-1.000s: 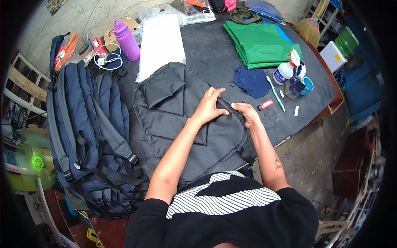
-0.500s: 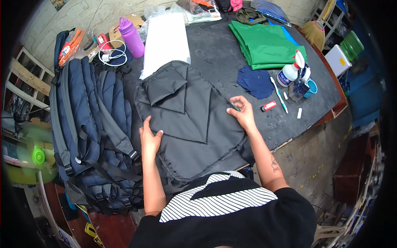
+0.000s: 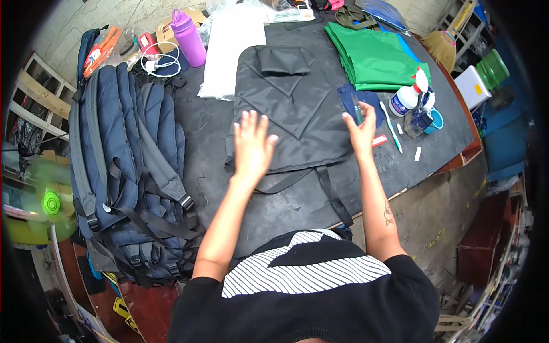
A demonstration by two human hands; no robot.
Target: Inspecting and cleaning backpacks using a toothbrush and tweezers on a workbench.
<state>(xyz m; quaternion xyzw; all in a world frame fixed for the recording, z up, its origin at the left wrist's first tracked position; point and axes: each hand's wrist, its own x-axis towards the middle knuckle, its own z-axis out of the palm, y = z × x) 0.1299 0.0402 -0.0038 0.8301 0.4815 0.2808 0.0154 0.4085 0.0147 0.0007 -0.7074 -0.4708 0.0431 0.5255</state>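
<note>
Two hands' fingers spread, gripping nothing, on the black fabric panel: left hand, right hand beside a small red label.

Both bare forearms came in from the six o'clock edge and ran up toward twelve. The left hand lay palm down, fingers spread wide and pointing to twelve o'clock, wrist straight. The right hand stood off at about three o'clock from it, well apart, fingers loosely extended toward twelve, gripping nothing. The right forearm angled slightly toward eleven.
</note>
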